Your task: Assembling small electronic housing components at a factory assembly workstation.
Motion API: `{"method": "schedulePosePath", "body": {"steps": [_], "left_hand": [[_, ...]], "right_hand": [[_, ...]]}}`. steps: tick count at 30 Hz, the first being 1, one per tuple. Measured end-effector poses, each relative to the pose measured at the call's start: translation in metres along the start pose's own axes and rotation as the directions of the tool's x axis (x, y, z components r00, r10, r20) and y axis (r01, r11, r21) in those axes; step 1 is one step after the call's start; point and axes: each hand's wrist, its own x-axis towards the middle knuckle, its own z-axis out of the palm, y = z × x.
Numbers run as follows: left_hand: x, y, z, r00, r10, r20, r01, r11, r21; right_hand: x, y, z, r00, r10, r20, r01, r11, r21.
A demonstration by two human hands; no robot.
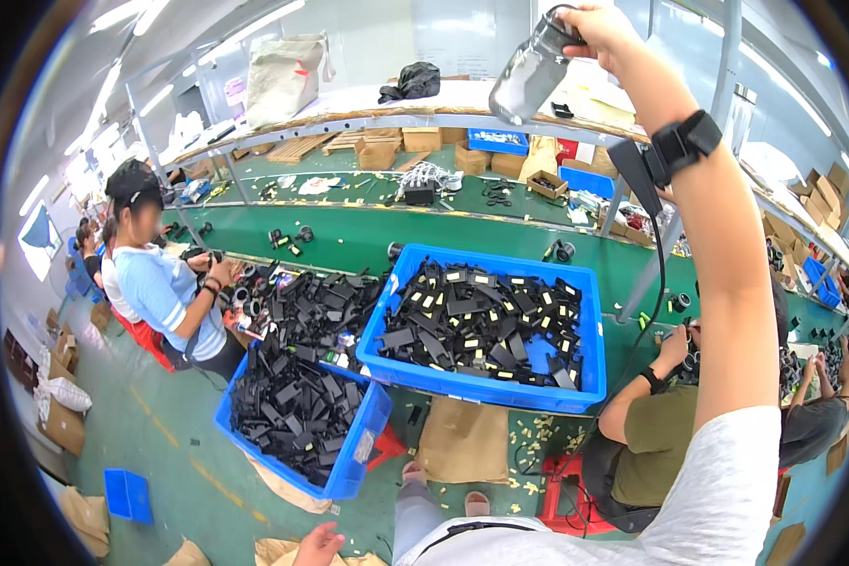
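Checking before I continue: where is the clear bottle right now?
In the head view, the clear bottle is at the top, right of centre, in the raised right hand's grip, before the long shelf.

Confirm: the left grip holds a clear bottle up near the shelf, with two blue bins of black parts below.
Not the left grip: the head view shows the right grip holding the bottle up near the shelf, with two blue bins of black parts below.

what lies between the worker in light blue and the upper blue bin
The head view shows a heap of black parts there, with mixed small items nearer the worker.
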Motion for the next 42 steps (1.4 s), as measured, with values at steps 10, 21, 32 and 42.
{"method": "schedulePosePath", "body": {"steps": [10, 21, 32, 42], "left_hand": [[0.132, 0.038, -0.073, 0.998, 0.056, 0.020, -0.054, 0.993, -0.101], [0.236, 0.058, -0.097, 0.966, 0.020, 0.259, 0.017, 0.990, -0.139], [0.337, 0.198, -0.054, 0.789, 0.476, 0.388, -0.519, 0.855, 0.005], [0.408, 0.253, 0.088, 0.731, 0.629, 0.264, -0.682, 0.680, 0.269]], "right_hand": [[0.128, 0.050, 0.074, 0.969, 0.069, -0.238, -0.121, 0.970, -0.212], [0.162, 0.095, 0.111, 0.942, 0.080, -0.327, -0.192, 0.925, -0.327], [0.076, 0.118, 0.098, 0.879, -0.437, -0.188, 0.249, 0.760, -0.601], [-0.324, 0.397, 0.083, 0.760, 0.256, 0.598, 0.251, 0.732, -0.633]]}}
